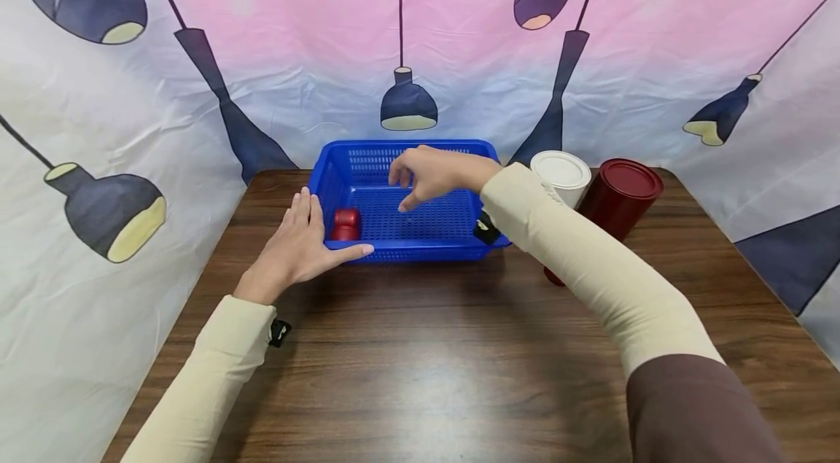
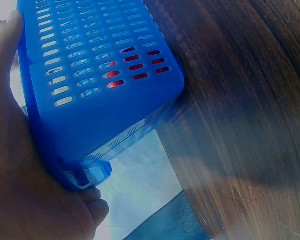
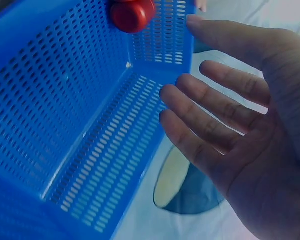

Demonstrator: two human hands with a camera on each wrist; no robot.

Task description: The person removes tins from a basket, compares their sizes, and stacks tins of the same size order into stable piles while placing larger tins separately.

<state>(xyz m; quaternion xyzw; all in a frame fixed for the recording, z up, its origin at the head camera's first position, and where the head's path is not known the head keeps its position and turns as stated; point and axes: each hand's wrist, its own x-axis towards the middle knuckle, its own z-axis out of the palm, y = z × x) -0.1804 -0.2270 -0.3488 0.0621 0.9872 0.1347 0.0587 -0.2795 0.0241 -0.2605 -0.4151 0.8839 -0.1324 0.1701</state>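
Note:
A blue perforated plastic basket (image 1: pixel 420 250) stands toward the back of the table. A small shiny red object with rounded parts (image 1: pixel 346 224) lies in its front left corner; the right wrist view shows a red rounded end (image 3: pixel 133 16). My left hand (image 1: pixel 298 240) rests at the basket's left front corner, fingers straight along the left side and thumb stretched over the front rim. Over the middle of the basket hovers my right hand (image 1: pixel 429 173), palm down, fingers loosely bent and apart. Nothing lies between the fingers (image 3: pixel 205 120) of that hand.
Right of the basket stand a white lidded can (image 1: pixel 561 170) and a dark red lidded can (image 1: pixel 620 197), partly behind the right sleeve. A bit of another dark red thing (image 1: pixel 553 277) shows below that sleeve. A printed cloth (image 1: pixel 348 33) hangs behind the wooden table (image 1: pixel 394 353).

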